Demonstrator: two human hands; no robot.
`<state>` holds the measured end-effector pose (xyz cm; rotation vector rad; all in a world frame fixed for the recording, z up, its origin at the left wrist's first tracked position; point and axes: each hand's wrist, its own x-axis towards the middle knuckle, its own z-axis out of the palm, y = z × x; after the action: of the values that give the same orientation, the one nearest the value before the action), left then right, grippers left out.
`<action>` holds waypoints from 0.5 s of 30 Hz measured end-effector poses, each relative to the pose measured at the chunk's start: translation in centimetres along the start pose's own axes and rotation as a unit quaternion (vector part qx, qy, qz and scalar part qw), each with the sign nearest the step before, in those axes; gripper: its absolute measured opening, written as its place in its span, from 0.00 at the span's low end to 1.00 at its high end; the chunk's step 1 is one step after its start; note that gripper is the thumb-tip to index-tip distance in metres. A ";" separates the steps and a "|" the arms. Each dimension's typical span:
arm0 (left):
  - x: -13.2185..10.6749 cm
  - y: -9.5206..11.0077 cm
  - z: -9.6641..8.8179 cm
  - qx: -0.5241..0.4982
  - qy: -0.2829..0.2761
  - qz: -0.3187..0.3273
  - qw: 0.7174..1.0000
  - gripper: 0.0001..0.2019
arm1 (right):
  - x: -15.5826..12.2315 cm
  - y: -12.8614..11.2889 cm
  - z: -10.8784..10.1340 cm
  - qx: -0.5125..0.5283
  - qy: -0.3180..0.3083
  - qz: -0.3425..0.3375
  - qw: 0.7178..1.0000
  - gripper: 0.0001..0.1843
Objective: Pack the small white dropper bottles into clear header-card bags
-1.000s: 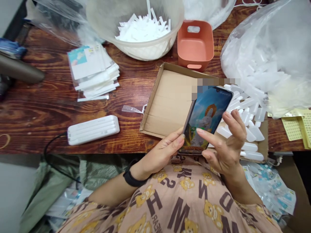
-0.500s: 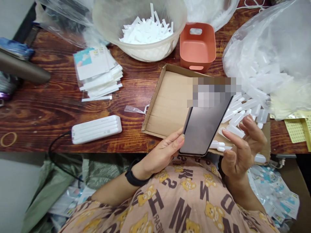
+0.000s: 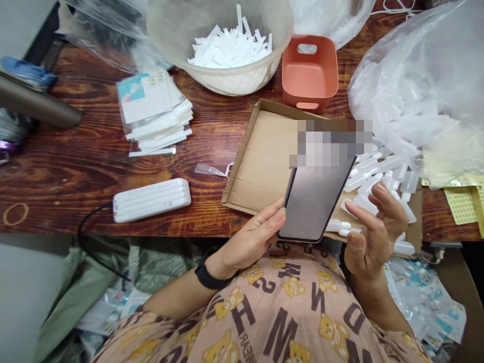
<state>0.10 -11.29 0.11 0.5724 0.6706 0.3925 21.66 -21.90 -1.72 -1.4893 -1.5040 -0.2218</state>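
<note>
My left hand holds a smartphone by its lower left edge, tilted over the near table edge; its screen is dark and its top part is blurred out. A black band sits on that wrist. To the right of the phone, my right hand hovers with fingers loosely curled and apart, holding nothing. Under both hands lies a shallow cardboard tray with several small white plastic vials on its right side.
On the wooden table are a white power bank with a black cable, a stack of packets, a tub of white strips, an orange bin and a large clear bag of vials. Yellow sticker sheets lie far right.
The phone screen went from a lit picture to dark. My right hand drew away from the screen to the right. My left hand kept its hold.
</note>
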 end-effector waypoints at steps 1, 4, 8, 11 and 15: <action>0.0 0.0 0.0 -0.001 0.002 -0.001 1.000 0.28 | 0.0 0.0 0.0 -0.002 -0.001 0.000 1.000 0.23; 0.0 0.0 0.0 0.001 0.003 0.008 1.000 0.29 | -0.1 0.0 -0.1 -0.003 -0.006 -0.001 1.000 0.23; 0.0 0.0 0.0 -0.001 0.016 0.009 1.000 0.30 | -0.3 0.1 -0.3 0.005 -0.016 -0.004 1.000 0.23; 0.1 0.1 0.0 0.000 0.020 0.009 1.000 0.31 | -0.4 0.1 -0.3 0.006 -0.020 -0.002 1.000 0.23; 0.1 0.2 0.1 -0.007 0.013 0.017 1.000 0.29 | -0.5 0.1 -0.3 0.005 -0.027 -0.004 1.000 0.23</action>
<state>0.19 -11.08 0.27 0.5663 0.6827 0.4368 21.79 -22.44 -1.93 -1.4927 -1.5520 -0.1782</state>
